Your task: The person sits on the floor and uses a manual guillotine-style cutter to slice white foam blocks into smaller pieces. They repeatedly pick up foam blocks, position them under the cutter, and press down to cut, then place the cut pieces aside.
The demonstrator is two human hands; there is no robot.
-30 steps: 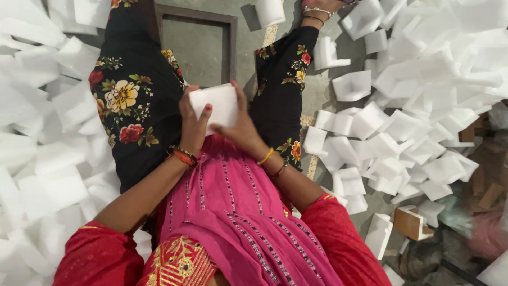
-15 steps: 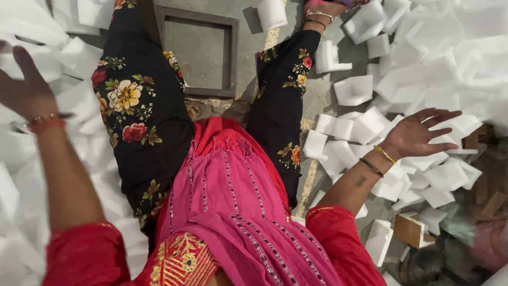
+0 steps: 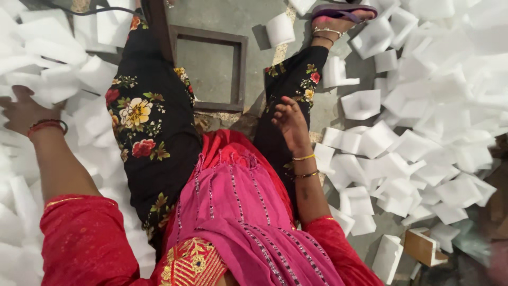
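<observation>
I sit on the floor in a pink and red dress and black flowered trousers. My left hand (image 3: pixel 22 109), with a red bangle at the wrist, is stretched far out to the left and rests on a heap of white foam pieces (image 3: pixel 58 79); its fingers are partly hidden among them. My right hand (image 3: pixel 290 119), wearing gold bangles, hovers over my right leg with fingers apart and nothing in it. More white foam pieces (image 3: pixel 413 159) lie scattered just to its right.
A square dark wooden frame (image 3: pixel 241 74) lies on the grey floor between my legs. My sandalled foot (image 3: pixel 338 16) is at the top. A single foam block (image 3: pixel 279 29) sits beside it. A brown-edged block (image 3: pixel 423 246) lies at the lower right.
One second ago both hands held a white foam piece in front of me. The hands then spread apart without it. My right hand has since swung back from the right pile to the middle.
</observation>
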